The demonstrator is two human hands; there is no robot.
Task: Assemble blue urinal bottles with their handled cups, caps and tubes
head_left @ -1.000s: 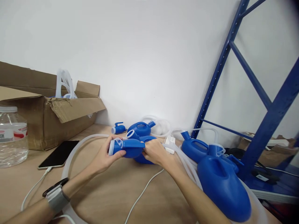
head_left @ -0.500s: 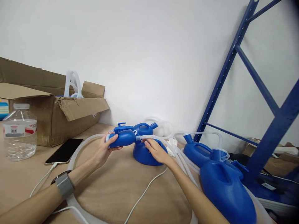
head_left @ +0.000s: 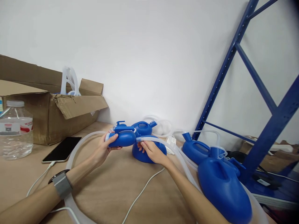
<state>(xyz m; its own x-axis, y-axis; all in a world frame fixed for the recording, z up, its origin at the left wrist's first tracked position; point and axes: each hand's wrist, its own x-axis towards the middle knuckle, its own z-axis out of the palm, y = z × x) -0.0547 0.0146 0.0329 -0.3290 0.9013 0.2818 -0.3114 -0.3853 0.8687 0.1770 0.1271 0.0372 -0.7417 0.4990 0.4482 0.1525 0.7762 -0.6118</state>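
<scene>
My left hand [head_left: 107, 145] is wrapped round a blue plastic urinal head [head_left: 126, 138], held sideways above the table. A flat blue handle runs along its top, and its white rim faces left. From its narrow right end a translucent hose [head_left: 161, 140] leads away to the right. My right hand [head_left: 150, 151] pinches this hose just past the connector [head_left: 139, 139]; some fingertips are hidden. Behind the hands a blue urinal bottle [head_left: 142, 157] rests on the table, partly covered by my right hand. Another blue bottle [head_left: 141, 128] lies behind it.
Blue urinal bottles [head_left: 221, 186] with hoses stand at the right, near a blue metal rack [head_left: 216, 81]. At the left are an open cardboard box [head_left: 42, 116], a water bottle [head_left: 16, 133] and a phone [head_left: 62, 150]. A white cable [head_left: 142, 189] crosses the tabletop [head_left: 105, 186].
My right hand has moved slightly left and up along the hose, its fingers now just beside the connector. My left hand keeps its grip on the urinal head. The view has shifted slightly.
</scene>
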